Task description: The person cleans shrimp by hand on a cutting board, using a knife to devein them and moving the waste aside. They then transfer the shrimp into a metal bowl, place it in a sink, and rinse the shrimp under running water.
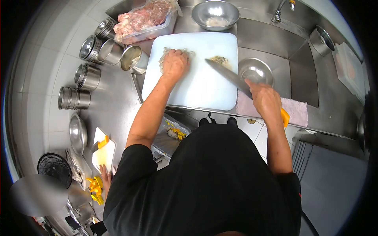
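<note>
A white cutting board (197, 86) lies across the counter beside the sink. My left hand (176, 65) rests on a pile of pale, translucent food (165, 53) at the board's upper left, its fingers curled over it; its fingertips are partly hidden. In my right hand (264, 98) is a large knife (232, 77) with a yellow handle, the blade slanting up and left over the board's right side. The blade's tip is beside a small heap of dark, greyish scraps (219, 59). A metal bowl (256, 71) sits in the sink just right of the board.
A plastic tub of bagged raw meat (151, 33), a metal bowl (215, 15) and a steel pot (134, 60) border the board. Stacked steel containers (87, 76) stand at left. A co-worker's hand (105, 179) is near a smaller board (104, 151). A pink towel (294, 111) lies at the sink's edge.
</note>
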`<move>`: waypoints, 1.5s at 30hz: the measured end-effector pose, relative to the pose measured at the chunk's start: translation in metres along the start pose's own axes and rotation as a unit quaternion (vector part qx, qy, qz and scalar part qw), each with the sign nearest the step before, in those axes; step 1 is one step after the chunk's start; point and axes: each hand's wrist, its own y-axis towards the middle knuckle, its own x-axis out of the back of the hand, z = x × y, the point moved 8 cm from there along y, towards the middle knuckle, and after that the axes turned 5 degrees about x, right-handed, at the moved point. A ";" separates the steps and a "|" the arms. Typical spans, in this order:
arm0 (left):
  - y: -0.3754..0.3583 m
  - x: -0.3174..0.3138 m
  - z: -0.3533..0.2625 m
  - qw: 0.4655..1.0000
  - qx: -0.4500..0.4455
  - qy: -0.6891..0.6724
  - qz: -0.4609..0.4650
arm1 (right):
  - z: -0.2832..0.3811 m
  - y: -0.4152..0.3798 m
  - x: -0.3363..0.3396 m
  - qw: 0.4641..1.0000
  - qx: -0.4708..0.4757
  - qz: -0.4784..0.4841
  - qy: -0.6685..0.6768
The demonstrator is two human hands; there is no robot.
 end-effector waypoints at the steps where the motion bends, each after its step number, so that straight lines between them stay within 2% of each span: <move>1: 0.000 0.002 0.000 1.000 0.002 0.001 0.002 | -0.002 -0.001 0.003 1.000 -0.002 -0.011 -0.007; 3: -0.007 0.004 -0.005 0.998 -0.036 -0.048 -0.010 | -0.002 -0.004 0.012 0.999 -0.004 -0.033 -0.018; 7: -0.021 0.013 -0.012 0.990 -0.076 -0.116 -0.039 | 0.001 -0.019 0.009 0.998 -0.012 0.029 0.047; 9: -0.024 0.014 -0.012 0.990 -0.057 -0.123 -0.025 | -0.001 -0.023 0.000 0.997 0.007 0.049 0.056; 13: -0.028 0.023 -0.024 0.988 -0.026 -0.152 -0.025 | -0.017 -0.015 0.003 0.997 -0.059 0.040 0.035; 16: -0.030 0.008 -0.019 0.958 0.119 -0.222 0.137 | -0.015 -0.011 0.007 0.994 -0.069 0.045 0.078; 19: -0.028 0.007 -0.002 0.940 0.169 -0.275 0.109 | -0.014 -0.008 -0.004 0.986 -0.071 0.066 0.133; 22: -0.031 0.007 -0.008 0.925 0.169 -0.323 0.113 | -0.011 0.000 -0.016 0.983 -0.081 0.091 0.137; 28: -0.029 0.000 -0.029 0.954 0.115 -0.247 0.125 | -0.004 0.013 -0.021 0.979 -0.080 0.111 0.151; 35: -0.024 -0.013 -0.020 0.953 0.150 -0.226 0.133 | -0.004 0.008 -0.027 0.981 -0.072 0.111 0.143; 42: -0.031 -0.016 -0.019 0.934 0.189 -0.271 0.137 | -0.007 -0.009 -0.022 0.983 -0.059 0.099 0.145; 45: -0.034 -0.014 -0.021 0.931 0.200 -0.272 0.135 | -0.011 -0.002 -0.024 0.981 -0.080 0.117 0.131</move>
